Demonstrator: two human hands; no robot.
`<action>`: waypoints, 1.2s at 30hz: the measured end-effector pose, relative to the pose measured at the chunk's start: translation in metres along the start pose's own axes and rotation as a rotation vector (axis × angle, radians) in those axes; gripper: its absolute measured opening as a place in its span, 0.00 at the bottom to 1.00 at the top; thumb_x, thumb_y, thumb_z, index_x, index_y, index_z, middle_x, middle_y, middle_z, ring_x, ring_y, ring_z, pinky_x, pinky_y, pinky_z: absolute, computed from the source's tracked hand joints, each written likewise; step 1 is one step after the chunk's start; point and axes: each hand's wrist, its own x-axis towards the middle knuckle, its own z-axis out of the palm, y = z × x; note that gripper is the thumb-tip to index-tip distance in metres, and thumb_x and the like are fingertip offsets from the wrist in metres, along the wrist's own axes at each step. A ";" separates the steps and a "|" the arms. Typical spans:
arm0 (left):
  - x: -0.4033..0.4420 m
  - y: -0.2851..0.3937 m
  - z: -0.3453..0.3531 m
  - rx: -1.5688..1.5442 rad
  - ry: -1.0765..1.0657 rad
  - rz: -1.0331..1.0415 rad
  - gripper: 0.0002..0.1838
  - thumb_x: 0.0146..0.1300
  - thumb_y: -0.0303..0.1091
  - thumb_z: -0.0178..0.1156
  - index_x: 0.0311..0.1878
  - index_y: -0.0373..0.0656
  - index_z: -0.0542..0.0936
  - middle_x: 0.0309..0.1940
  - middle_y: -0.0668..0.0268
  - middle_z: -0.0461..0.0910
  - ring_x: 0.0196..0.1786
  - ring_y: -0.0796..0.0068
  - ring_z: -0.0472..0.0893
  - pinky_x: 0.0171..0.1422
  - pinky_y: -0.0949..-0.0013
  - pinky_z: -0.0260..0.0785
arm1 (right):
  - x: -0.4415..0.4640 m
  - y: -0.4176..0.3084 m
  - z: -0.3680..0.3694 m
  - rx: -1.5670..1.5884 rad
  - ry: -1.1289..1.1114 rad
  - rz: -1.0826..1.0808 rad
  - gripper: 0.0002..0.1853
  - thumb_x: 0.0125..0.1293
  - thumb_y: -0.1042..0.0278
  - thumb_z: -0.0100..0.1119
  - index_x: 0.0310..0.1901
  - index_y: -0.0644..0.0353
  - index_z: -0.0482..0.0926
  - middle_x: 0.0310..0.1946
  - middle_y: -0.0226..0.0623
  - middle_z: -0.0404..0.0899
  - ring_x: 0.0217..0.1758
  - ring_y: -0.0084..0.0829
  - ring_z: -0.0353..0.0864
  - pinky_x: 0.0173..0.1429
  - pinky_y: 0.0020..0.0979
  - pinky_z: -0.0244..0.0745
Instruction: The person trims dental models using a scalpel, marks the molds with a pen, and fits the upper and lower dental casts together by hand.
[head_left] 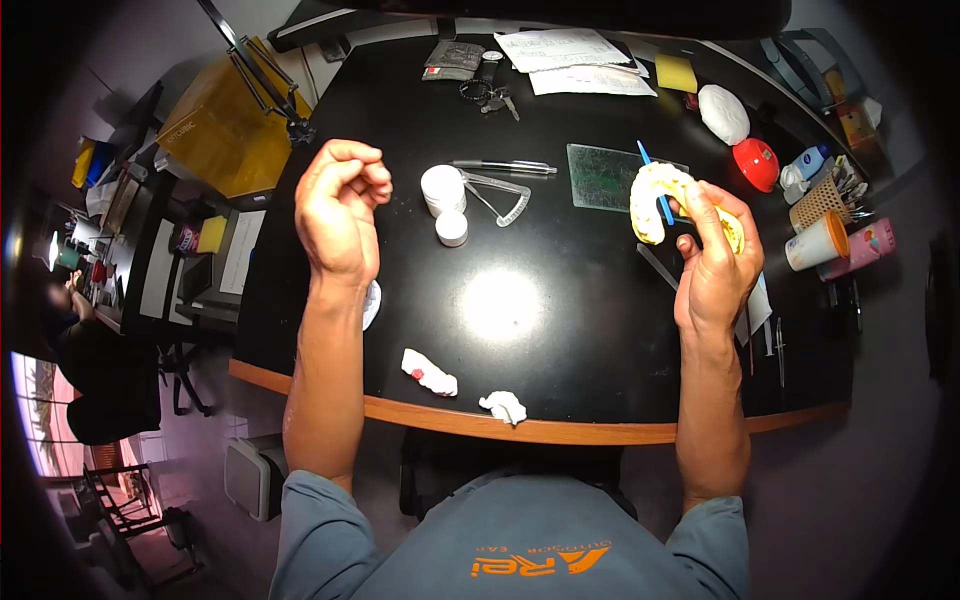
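Observation:
My right hand (718, 240) grips a horseshoe-shaped dental cast (652, 190), cream with yellow parts, above the right side of the desk. A slim blue stick (643, 152) passes behind the cast and shows through its opening; whether my fingers touch it I cannot tell. Raised at the left, my left hand (340, 205) has its fingers curled in, with nothing visible in them. To the right of that hand stand two small white round containers, a larger one (442, 190) and a smaller one (452, 229). Beside them lies a metal caliper gauge (500, 197).
A glass slab (598, 178) lies behind the cast. Crumpled tissues (503, 407) sit near the desk's wooden front edge (540, 430), one stained red. Papers (575, 60) and keys (500, 103) are at the back. A red bowl (755, 165) and cup (815, 243) stand right. Another person (100, 370) sits far left.

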 end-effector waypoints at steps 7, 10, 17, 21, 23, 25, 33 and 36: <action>0.008 0.005 -0.008 -0.164 0.066 0.198 0.31 0.82 0.50 0.44 0.21 0.42 0.71 0.16 0.68 0.62 0.22 0.76 0.59 0.30 0.69 0.51 | 0.002 0.004 0.001 0.011 0.026 0.021 0.09 0.72 0.73 0.74 0.50 0.62 0.87 0.44 0.35 0.91 0.44 0.24 0.91 0.34 0.20 0.72; 0.010 0.000 -0.009 -0.066 0.106 0.251 0.31 0.83 0.49 0.45 0.19 0.44 0.67 0.14 0.73 0.55 0.18 0.81 0.52 0.26 0.71 0.44 | 0.000 0.009 0.001 -0.009 -0.007 0.032 0.09 0.72 0.73 0.74 0.50 0.61 0.87 0.43 0.34 0.91 0.44 0.23 0.91 0.35 0.20 0.72; 0.012 0.003 -0.012 -0.023 0.151 0.302 0.32 0.83 0.48 0.45 0.18 0.44 0.67 0.14 0.73 0.55 0.17 0.81 0.51 0.24 0.71 0.43 | -0.020 0.015 0.016 -0.138 -0.165 0.071 0.08 0.72 0.72 0.73 0.49 0.62 0.88 0.40 0.34 0.91 0.41 0.23 0.91 0.37 0.20 0.74; 0.015 0.001 -0.016 -0.029 0.199 0.313 0.31 0.82 0.49 0.47 0.18 0.45 0.68 0.13 0.73 0.55 0.16 0.81 0.52 0.23 0.71 0.44 | -0.034 0.015 0.024 -0.224 -0.294 0.082 0.08 0.69 0.73 0.77 0.46 0.64 0.90 0.38 0.34 0.91 0.38 0.18 0.87 0.37 0.21 0.74; 0.016 0.000 -0.017 -0.022 0.207 0.311 0.31 0.82 0.48 0.47 0.18 0.46 0.68 0.13 0.73 0.56 0.16 0.81 0.52 0.23 0.71 0.44 | -0.038 0.018 0.027 -0.251 -0.400 0.023 0.07 0.67 0.75 0.77 0.44 0.66 0.90 0.36 0.34 0.90 0.37 0.19 0.87 0.42 0.22 0.79; 0.015 0.000 -0.016 -0.007 0.188 0.309 0.30 0.82 0.48 0.47 0.18 0.46 0.69 0.13 0.73 0.56 0.16 0.81 0.52 0.23 0.71 0.44 | -0.043 0.018 0.030 -0.296 -0.488 0.037 0.07 0.68 0.76 0.76 0.44 0.67 0.90 0.36 0.34 0.91 0.39 0.21 0.88 0.46 0.24 0.81; 0.013 -0.004 -0.015 0.047 0.157 0.239 0.28 0.83 0.44 0.49 0.21 0.45 0.71 0.14 0.74 0.59 0.16 0.82 0.53 0.23 0.72 0.46 | -0.048 0.022 0.032 -0.503 -0.673 0.041 0.10 0.64 0.66 0.80 0.39 0.65 0.92 0.29 0.35 0.91 0.33 0.20 0.88 0.39 0.25 0.80; 0.012 -0.002 -0.016 0.063 0.122 0.242 0.27 0.83 0.42 0.51 0.22 0.44 0.72 0.14 0.73 0.60 0.16 0.83 0.54 0.24 0.72 0.47 | -0.049 0.022 0.032 -0.528 -0.686 0.032 0.10 0.63 0.65 0.80 0.38 0.65 0.93 0.28 0.36 0.91 0.31 0.21 0.88 0.38 0.26 0.79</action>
